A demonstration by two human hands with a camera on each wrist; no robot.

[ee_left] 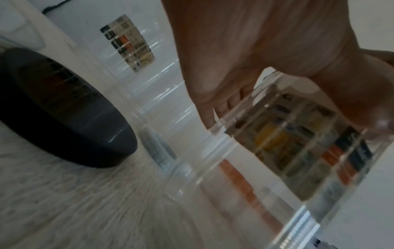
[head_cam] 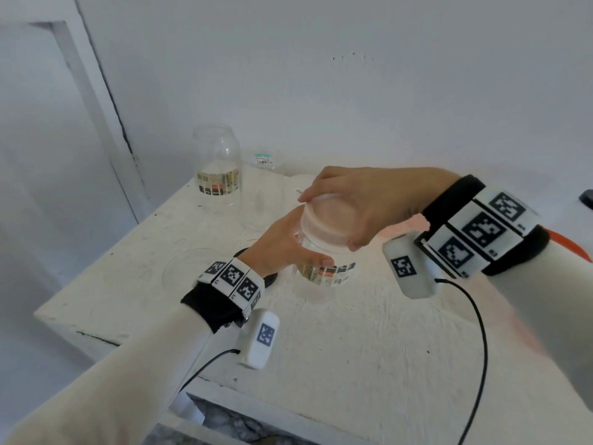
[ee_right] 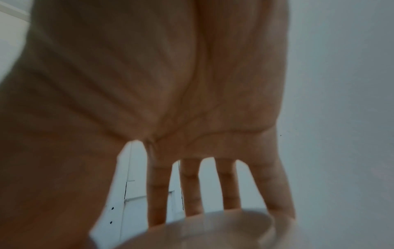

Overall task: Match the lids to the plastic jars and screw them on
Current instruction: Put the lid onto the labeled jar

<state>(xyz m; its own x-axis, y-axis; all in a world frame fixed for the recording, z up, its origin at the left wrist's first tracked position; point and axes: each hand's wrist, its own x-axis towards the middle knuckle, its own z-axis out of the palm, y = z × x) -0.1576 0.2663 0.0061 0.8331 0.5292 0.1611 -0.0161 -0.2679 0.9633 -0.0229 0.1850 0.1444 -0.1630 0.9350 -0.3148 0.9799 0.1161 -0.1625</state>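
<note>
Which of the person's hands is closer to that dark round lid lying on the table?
Left. The left hand grips the near jar with its wrist right beside the dark lid; the right hand is atop the jar's clear lid, farther away.

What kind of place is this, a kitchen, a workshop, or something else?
Probably a plain indoor room set up for recording, not clearly a kitchen. A worn white table stands against a bare white wall beside a white door frame. On it are only clear plastic jars and lids.
</note>
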